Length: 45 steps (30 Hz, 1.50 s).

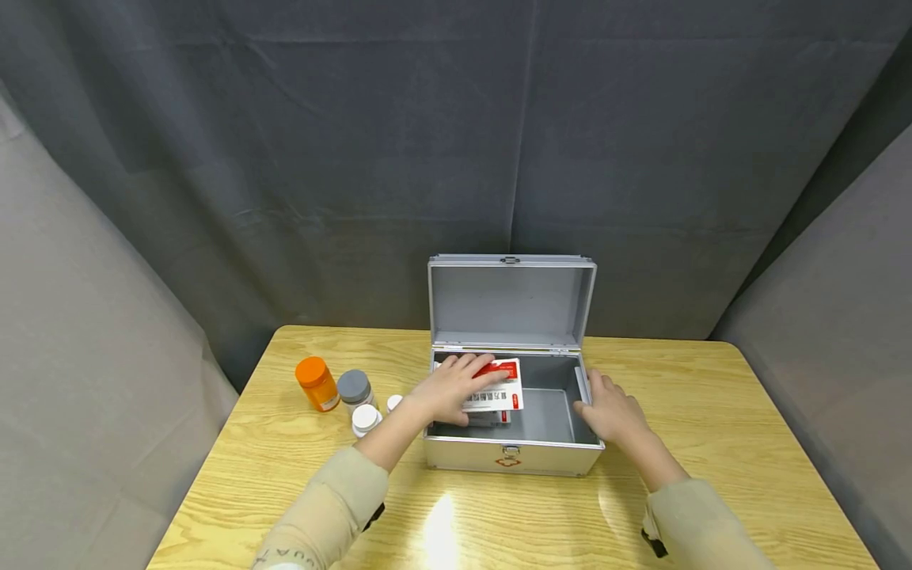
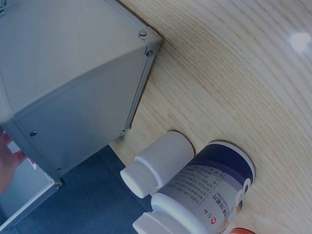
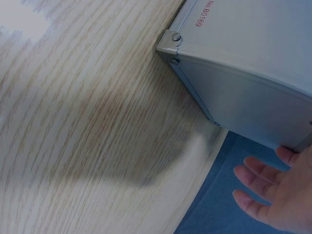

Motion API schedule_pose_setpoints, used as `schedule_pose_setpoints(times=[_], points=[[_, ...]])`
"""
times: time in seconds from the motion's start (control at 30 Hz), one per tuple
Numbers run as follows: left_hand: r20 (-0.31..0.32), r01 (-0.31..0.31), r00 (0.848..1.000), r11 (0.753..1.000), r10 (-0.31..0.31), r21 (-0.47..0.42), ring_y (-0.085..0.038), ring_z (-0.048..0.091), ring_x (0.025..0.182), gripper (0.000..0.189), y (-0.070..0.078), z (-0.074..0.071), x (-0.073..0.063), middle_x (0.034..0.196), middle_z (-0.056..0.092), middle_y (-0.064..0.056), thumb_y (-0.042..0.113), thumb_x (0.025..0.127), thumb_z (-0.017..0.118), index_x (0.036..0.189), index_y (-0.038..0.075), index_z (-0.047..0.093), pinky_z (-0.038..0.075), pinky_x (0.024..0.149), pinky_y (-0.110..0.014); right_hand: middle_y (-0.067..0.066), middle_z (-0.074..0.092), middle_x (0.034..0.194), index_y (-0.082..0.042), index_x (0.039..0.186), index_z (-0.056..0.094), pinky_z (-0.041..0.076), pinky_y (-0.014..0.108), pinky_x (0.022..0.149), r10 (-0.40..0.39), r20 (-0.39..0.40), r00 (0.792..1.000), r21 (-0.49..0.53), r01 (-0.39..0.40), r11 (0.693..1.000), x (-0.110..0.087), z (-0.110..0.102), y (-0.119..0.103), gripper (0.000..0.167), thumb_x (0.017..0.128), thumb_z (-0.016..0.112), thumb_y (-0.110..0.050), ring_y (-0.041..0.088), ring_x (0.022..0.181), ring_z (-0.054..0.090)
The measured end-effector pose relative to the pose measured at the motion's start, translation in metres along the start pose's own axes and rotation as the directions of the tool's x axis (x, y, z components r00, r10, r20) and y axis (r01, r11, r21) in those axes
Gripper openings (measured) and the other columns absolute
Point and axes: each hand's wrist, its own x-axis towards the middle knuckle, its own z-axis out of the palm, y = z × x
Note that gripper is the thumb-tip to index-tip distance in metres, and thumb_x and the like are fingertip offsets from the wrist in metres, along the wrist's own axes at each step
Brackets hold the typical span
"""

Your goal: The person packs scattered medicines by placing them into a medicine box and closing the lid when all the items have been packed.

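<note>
An aluminium medicine case [image 1: 514, 457] stands on the table with its lid [image 1: 509, 305] raised. My left hand [image 1: 450, 389] reaches over the left half of the case, fingers spread across a white and red packet [image 1: 507, 396]. Another packet [image 1: 492, 418] shows partly beneath it. The left wrist view catches only a bit of this hand [image 2: 6, 165] at the case's rim. At the case's right wall is my right hand [image 1: 614, 412], thumb at the rim and fingers loosely extended outside. In the right wrist view, fingers [image 3: 253, 183] are spread beside the wall, holding nothing.
Left of the case stand an orange bottle [image 1: 317, 383], a grey-capped bottle [image 1: 355, 387] and white bottles [image 1: 366, 419], partly behind my left forearm. The wooden table [image 1: 513, 522] ends at a dark curtain [image 1: 342, 158] behind the case.
</note>
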Motion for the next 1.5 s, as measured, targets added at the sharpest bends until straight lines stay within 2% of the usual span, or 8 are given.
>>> schedule_pose_setpoints(times=[0.47,0.67,0.9,1.5], points=[[0.1,0.021,0.995,0.999,-0.023,0.028,-0.021,0.03,0.129,0.097,-0.001,0.008,0.01,0.148,0.024,-0.002,0.03,0.067,0.078,0.145,0.033,0.021,0.031,0.102,-0.043,0.032,0.041,0.128,0.006,0.133,0.028,0.037,0.062,0.079,-0.003,-0.006,1.0,-0.004,0.003,1.0,0.0,0.001,0.001,0.064,0.086,0.05,-0.031,0.05,0.111,0.043],[0.119,0.022,0.993,0.999,-0.025,0.025,-0.021,0.031,0.129,0.098,-0.002,0.012,0.014,0.147,0.024,-0.001,0.03,0.066,0.079,0.144,0.034,0.021,0.032,0.102,-0.041,0.033,0.04,0.128,0.006,0.134,0.027,0.037,0.063,0.08,-0.001,-0.003,1.0,-0.008,0.001,1.0,0.001,0.001,0.002,0.064,0.086,0.05,-0.031,0.051,0.112,0.042],[0.167,0.028,0.985,0.999,-0.032,0.025,-0.021,0.029,0.131,0.102,-0.003,0.017,0.016,0.148,0.022,-0.001,0.031,0.066,0.08,0.145,0.036,0.016,0.031,0.103,-0.043,0.033,0.04,0.129,0.006,0.134,0.027,0.036,0.063,0.08,-0.002,-0.002,1.0,-0.002,0.002,1.0,0.002,0.003,0.004,0.065,0.086,0.049,-0.032,0.051,0.112,0.042],[0.222,0.037,0.974,0.999,-0.041,0.024,-0.023,0.03,0.131,0.097,-0.007,0.025,0.023,0.147,0.025,-0.002,0.028,0.067,0.08,0.144,0.035,0.021,0.031,0.103,-0.043,0.033,0.041,0.128,0.006,0.134,0.027,0.037,0.062,0.08,-0.001,-0.008,1.0,0.01,0.001,1.0,0.003,0.003,0.003,0.065,0.086,0.048,-0.033,0.05,0.111,0.044]])
